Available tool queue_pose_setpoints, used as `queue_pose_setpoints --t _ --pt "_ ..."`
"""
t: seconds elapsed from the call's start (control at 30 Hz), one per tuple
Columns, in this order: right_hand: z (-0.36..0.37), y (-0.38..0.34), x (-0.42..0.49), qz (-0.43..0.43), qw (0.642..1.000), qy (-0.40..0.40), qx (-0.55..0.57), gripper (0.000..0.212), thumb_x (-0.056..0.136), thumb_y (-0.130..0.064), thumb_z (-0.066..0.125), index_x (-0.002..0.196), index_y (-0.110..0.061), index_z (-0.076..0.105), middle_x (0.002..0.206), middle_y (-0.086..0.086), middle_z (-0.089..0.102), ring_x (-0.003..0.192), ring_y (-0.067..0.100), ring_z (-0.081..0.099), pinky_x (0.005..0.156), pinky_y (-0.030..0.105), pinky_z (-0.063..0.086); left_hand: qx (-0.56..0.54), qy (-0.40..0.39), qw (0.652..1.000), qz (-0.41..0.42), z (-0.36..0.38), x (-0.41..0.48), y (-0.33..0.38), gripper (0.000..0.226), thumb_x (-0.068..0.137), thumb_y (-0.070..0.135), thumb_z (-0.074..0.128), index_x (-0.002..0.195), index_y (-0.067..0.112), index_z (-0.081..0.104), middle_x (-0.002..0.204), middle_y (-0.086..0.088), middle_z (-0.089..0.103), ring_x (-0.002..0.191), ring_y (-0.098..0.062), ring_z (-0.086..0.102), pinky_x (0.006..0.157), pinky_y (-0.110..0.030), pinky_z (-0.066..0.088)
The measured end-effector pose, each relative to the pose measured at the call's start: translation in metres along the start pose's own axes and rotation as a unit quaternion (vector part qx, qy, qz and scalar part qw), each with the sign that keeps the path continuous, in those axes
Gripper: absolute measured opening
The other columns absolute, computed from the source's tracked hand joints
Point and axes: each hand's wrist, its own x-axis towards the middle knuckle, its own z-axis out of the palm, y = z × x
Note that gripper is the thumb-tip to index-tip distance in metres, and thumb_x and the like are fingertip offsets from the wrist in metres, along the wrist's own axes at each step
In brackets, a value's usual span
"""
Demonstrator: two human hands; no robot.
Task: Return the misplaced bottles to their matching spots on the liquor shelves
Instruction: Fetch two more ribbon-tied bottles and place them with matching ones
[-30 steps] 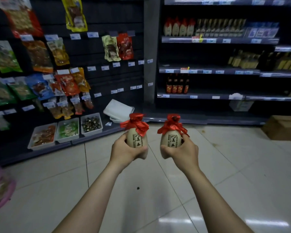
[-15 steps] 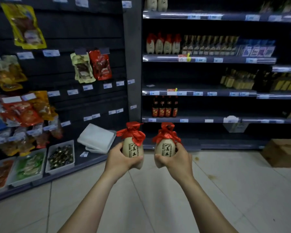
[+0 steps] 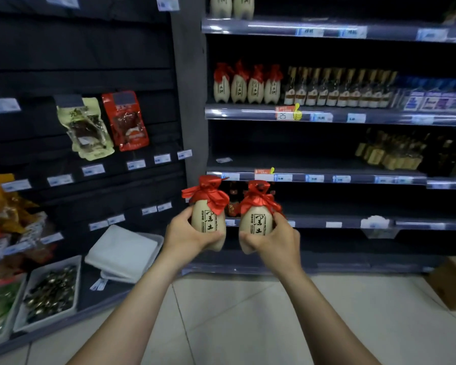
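Before the liquor shelves (image 3: 327, 114), I see the left hand (image 3: 186, 237) wrapped around one cream ceramic bottle (image 3: 208, 223) and the right hand (image 3: 277, 242) closed around a second cream bottle (image 3: 256, 226), both upright, red cloth tied over their tops. The pair are held side by side, just apart, in front of the shelves' lower tiers. Higher on those shelves, at their left end, stands a row of four matching bottles (image 3: 246, 85), beside small clear bottles (image 3: 337, 88).
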Motion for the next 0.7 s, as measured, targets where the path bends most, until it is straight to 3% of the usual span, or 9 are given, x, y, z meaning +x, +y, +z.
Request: queue_pose_setpoints --t 0.13,0.4,0.5,0.6,0.7 --pt "0.005 0.002 0.087 -0.027 1.000 -0.004 0.011 0.054 0.052 -0.057 0.088 0.092 -0.031 0.061 0.079 -0.010 0.071 0.070 0.006 0.070 0.055 0.032 0.061 -0.033 0.019 0.999 0.002 0.035 0.080 0.012 0.057 0.044 0.034 0.093 0.096 0.025 0.071 0.081 0.004 0.077 0.070 -0.010 0.073 0.052 -0.024 0.054" --pt "0.005 -0.020 0.289 -0.086 0.996 0.011 0.007 0.052 0.053 -0.059 0.086 0.088 -0.029 0.060 0.077 -0.012 0.070 0.068 0.003 0.067 0.059 0.036 0.060 -0.038 0.068 0.995 0.062 0.106 0.252 0.062 0.047 0.057 0.018 0.097 0.094 0.026 0.070 0.082 0.011 0.077 0.073 -0.006 0.074 0.058 -0.022 0.058" --pt "0.003 -0.031 0.346 -0.104 0.994 0.027 0.023 0.053 0.052 -0.058 0.087 0.090 -0.031 0.060 0.076 -0.015 0.069 0.066 -0.004 0.066 0.056 0.023 0.058 -0.034 0.073 0.993 0.090 0.123 0.299 0.083 0.047 0.058 0.016 0.097 0.095 0.028 0.070 0.083 0.014 0.077 0.073 -0.002 0.073 0.058 -0.017 0.054" --pt "0.003 -0.038 0.386 -0.120 0.992 0.031 0.033 0.055 0.052 -0.058 0.088 0.093 -0.032 0.061 0.076 -0.016 0.070 0.067 -0.007 0.066 0.054 0.016 0.053 -0.021 0.078 0.992 0.102 0.134 0.333 0.096 0.048 0.057 0.020 0.098 0.096 0.027 0.070 0.083 0.011 0.077 0.076 -0.006 0.074 0.063 -0.024 0.060" --pt "0.008 -0.041 0.419 -0.122 0.991 0.032 0.033 0.056 0.051 -0.060 0.087 0.091 -0.031 0.061 0.075 -0.015 0.070 0.064 -0.004 0.067 0.054 0.022 0.057 -0.015 0.074 0.992 0.104 0.138 0.365 0.101 0.053 0.055 0.024 0.098 0.101 0.026 0.071 0.087 0.006 0.078 0.081 -0.013 0.076 0.072 -0.038 0.064"
